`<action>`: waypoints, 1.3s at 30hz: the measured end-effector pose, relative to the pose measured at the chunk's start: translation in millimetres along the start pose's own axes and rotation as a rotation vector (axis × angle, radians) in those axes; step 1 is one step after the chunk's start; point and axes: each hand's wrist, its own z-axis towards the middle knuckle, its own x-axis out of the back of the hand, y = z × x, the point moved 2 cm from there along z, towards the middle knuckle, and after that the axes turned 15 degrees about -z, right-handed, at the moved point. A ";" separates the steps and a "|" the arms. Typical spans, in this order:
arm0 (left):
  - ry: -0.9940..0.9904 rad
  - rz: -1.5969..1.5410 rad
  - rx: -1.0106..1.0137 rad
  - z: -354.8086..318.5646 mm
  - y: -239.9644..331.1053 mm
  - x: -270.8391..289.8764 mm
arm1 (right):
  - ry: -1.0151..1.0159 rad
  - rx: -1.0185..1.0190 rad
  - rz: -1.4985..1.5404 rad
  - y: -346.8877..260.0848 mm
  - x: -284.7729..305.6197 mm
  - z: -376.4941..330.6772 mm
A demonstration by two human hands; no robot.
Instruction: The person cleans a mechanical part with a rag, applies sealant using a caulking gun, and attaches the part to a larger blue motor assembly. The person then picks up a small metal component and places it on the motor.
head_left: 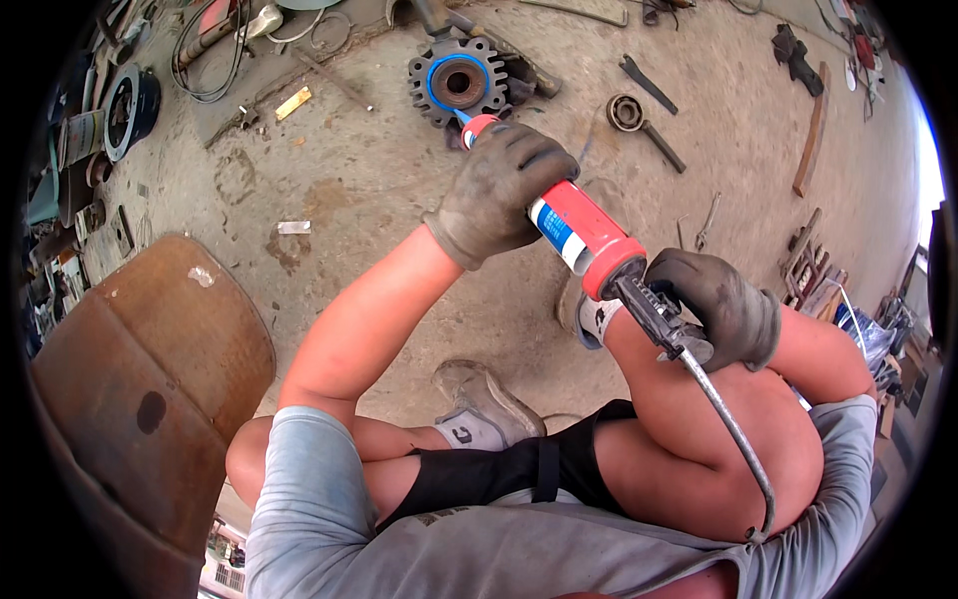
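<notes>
Both gloved hands are wrapped around a caulking gun [589, 245] held over the person's bent knees. Nearest, the right hand [720, 304] in a dark work glove is closed tight on the grip and trigger at the rear end, with the bent metal plunger rod [733, 434] curving back and down from it across the thigh. Farther up, the left hand [504, 190], also gloved, is clamped around the front half of the barrel. The gun's long axis runs on a slant from lower right, near the body, to upper left, away from it, nozzle end pointing at a toothed sprocket [459, 82] lying flat on the concrete floor [359, 170]. Its tube is red with a white and blue label band and a red collar at the rear. A ring of blue sealant sits around the sprocket's hub. Beyond, a wrench [647, 82] lies on the floor.
</notes>
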 end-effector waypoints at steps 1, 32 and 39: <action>0.002 -0.004 0.001 -0.4 -1.0 -1.7 | -0.003 -0.004 -0.005 0.4 0.3 -1.0; -0.067 -0.008 0.001 23.6 -6.3 -26.1 | 0.025 -0.061 0.037 24.9 -1.7 -29.2; -0.087 -0.024 0.009 28.9 -7.6 -29.2 | 0.056 -0.050 0.027 31.5 -4.1 -33.4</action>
